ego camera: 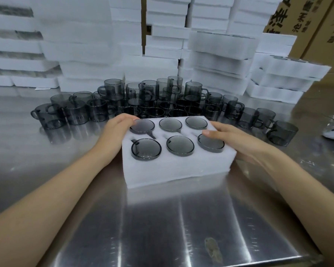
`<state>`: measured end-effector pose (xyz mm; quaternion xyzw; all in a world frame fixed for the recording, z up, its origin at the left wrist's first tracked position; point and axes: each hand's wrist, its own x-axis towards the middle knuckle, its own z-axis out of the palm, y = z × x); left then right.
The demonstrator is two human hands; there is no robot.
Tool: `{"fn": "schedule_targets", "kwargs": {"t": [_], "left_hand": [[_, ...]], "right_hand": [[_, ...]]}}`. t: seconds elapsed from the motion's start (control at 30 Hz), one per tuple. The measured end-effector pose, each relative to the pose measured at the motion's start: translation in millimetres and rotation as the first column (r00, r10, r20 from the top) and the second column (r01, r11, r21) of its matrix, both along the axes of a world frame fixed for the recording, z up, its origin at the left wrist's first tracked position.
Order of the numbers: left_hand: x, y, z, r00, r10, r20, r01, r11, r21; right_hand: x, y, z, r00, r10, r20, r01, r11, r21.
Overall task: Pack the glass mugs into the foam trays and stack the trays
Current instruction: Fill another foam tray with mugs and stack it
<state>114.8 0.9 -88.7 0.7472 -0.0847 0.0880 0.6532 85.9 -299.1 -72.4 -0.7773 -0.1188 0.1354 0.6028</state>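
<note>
As left hand (117, 128), right hand (234, 140) grip foam tray (172, 170) | carton (314, 31): 沧州

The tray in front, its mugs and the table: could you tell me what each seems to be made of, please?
The tray looks like white foam, matte and slightly fuzzy at its cut edges. The mugs look like smoky grey glass, glossy and see-through. The table is probably brushed stainless steel: it reflects blurred streaks of light.
</note>
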Motion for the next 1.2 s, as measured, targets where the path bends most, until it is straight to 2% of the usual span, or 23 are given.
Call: {"fn": "schedule_targets", "kwargs": {"t": [0.07, 0.13, 0.2, 0.27, 0.4, 0.5, 0.6, 0.67, 0.73, 0.83, 0.93, 1.0, 1.1, 1.2], "left_hand": [[1, 0, 0, 1.0, -0.002, 0.006, 0.002, 1.0, 0.012], [2, 1, 0, 1.0, 0.0, -0.002, 0.0, 1.0, 0.012], [2, 1, 0, 1.0, 0.007, -0.011, -0.007, 1.0, 0.005], [2, 1, -2, 1.0, 0.014, -0.008, -0.014, 1.0, 0.012], [3, 2, -3, 1.0, -0.005, -0.017, 0.005, 1.0, -0.024], [4, 3, -2, 1.0, -0.001, -0.022, 0.001, 1.0, 0.0], [1, 1, -2, 1.0, 0.01, -0.014, -0.01, 1.0, -0.019], [-2, -1, 0, 1.0, 0.017, 0.01, -0.017, 1.0, -0.001], [-3, -1, 2, 0.998, 0.059, 0.034, -0.059, 0.998, -0.001], [-7, 0, 4, 0.991, 0.09, 0.099, -0.089, 0.996, -0.01], [-9, 1, 7, 0.976, 0.111, 0.187, -0.111, 0.994, -0.015], [-12, 1, 10, 0.971, 0.136, 0.199, -0.122, 0.989, -0.083], [-17, -3, 13, 0.959, 0.163, 0.232, -0.123, 0.976, -0.179], [-19, -4, 14, 0.94, 0.199, 0.277, -0.149, 0.97, -0.192]], "right_hand": [[-9, -3, 0, 0.995, 0.091, -0.038, -0.089, 0.995, 0.053], [-14, -2, 4, 0.981, 0.191, -0.033, -0.191, 0.982, 0.01], [-9, 2, 9, 0.984, 0.177, 0.003, -0.175, 0.974, -0.147], [-4, 4, 12, 0.993, 0.108, 0.055, -0.091, 0.964, -0.25], [-12, 0, 7, 0.981, 0.185, 0.061, -0.176, 0.976, -0.131], [-12, 5, 10, 0.966, 0.234, 0.108, -0.204, 0.951, -0.233], [-8, 8, 11, 0.974, 0.194, 0.116, -0.163, 0.959, -0.234], [-7, 10, 5, 0.995, 0.077, 0.066, -0.065, 0.983, -0.173], [-6, 7, 3, 0.998, -0.043, 0.037, 0.05, 0.974, -0.22], [-14, -1, -1, 0.997, -0.009, -0.078, 0.008, 1.0, -0.019], [-16, 1, 0, 0.999, 0.041, 0.011, -0.042, 0.99, 0.133], [-14, 4, 5, 0.999, 0.017, 0.049, -0.029, 0.967, 0.251], [-12, -1, 8, 0.998, -0.012, 0.054, -0.006, 0.95, 0.312], [-15, 0, 6, 0.995, 0.101, 0.005, -0.097, 0.933, 0.345]]}}
